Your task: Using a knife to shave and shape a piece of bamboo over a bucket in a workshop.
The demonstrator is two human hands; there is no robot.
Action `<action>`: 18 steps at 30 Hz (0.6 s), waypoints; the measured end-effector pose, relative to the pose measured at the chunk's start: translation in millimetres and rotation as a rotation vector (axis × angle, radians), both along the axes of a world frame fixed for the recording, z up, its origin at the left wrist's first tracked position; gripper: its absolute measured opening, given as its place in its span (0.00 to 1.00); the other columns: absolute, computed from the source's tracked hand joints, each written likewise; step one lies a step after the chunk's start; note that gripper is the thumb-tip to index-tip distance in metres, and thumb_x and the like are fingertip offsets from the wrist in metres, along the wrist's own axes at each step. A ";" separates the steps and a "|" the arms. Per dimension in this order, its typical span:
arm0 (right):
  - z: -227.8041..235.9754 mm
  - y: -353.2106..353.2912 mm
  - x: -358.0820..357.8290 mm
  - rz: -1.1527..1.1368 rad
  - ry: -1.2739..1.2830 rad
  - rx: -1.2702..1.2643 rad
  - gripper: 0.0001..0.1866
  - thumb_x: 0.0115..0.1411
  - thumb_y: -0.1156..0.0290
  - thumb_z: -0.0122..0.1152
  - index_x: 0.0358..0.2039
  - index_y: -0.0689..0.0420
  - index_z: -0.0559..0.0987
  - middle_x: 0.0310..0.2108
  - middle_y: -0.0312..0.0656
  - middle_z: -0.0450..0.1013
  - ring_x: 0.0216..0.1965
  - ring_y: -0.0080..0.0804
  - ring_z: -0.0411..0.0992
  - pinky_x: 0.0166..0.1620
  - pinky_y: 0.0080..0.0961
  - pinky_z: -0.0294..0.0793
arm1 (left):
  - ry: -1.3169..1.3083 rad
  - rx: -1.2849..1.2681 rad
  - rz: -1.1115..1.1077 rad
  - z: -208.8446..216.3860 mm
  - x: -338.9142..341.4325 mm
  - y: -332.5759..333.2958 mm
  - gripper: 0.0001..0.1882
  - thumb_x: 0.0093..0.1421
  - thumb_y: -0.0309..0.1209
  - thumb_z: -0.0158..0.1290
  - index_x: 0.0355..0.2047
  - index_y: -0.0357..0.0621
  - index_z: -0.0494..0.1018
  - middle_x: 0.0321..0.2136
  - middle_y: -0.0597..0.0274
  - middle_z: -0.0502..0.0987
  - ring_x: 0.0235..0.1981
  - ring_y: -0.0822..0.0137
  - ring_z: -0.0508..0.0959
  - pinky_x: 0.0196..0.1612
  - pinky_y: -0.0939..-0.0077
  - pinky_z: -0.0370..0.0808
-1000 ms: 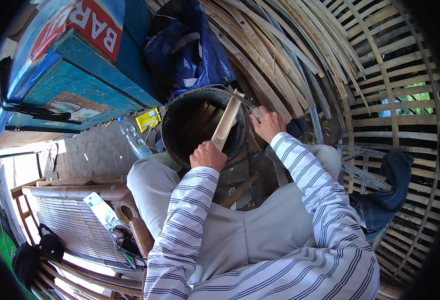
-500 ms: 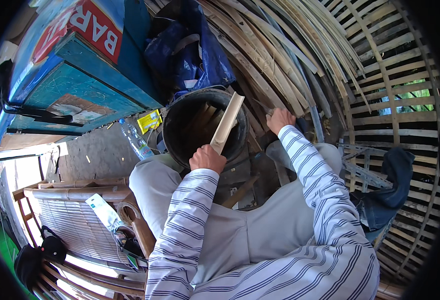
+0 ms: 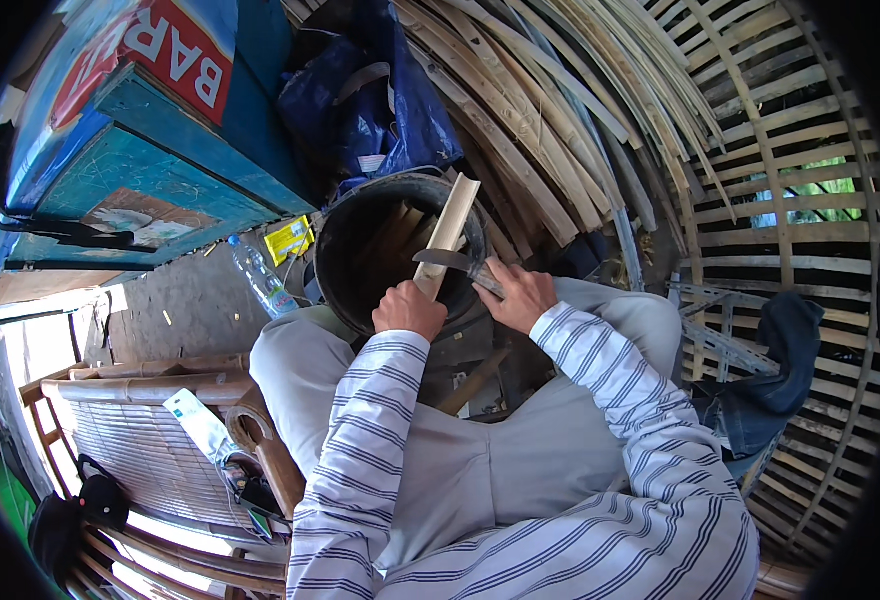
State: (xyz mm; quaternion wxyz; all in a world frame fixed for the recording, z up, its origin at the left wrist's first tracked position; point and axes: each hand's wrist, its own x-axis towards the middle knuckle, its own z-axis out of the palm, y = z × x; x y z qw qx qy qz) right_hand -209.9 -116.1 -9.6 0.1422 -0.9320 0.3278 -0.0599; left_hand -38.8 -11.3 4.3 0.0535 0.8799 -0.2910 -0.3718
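Note:
Between my knees stands a black bucket (image 3: 332, 285) with several pieces of bamboo inside. My left hand (image 3: 410, 310) is closed around the lower end of a split bamboo piece (image 3: 454, 215), whose hollow side faces up as it slants over the bucket. A knife (image 3: 444, 258) with a curved blade and a wooden handle is gripped in my right hand (image 3: 518, 296). Its blade lies across the bamboo just above my left fist. Whether the edge bites into the bamboo, I cannot tell.
Long bamboo strips (image 3: 520, 130) lie stacked beyond the bucket, beside a slatted wall (image 3: 750, 190). A blue plastic bag (image 3: 420, 120), a yellow packet (image 3: 288, 240) and a plastic bottle (image 3: 260, 280) are near the bucket. Left stand a blue chest (image 3: 195, 170) and a bamboo bench (image 3: 150, 390).
My right hand has swung in from the right, bringing the knife blade onto the bamboo piece. The left hand keeps its hold, nearly in place.

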 end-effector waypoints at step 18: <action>21.6 1.1 -1.0 0.018 -0.066 0.108 0.22 0.56 0.56 0.66 0.48 0.53 0.76 0.28 0.56 0.78 0.28 0.53 0.79 0.32 0.47 0.79 | 0.015 -0.009 0.060 1.3 -0.3 -3.3 0.24 0.45 0.35 0.57 0.42 0.34 0.80 0.39 0.41 0.82 0.43 0.47 0.82 0.51 0.59 0.78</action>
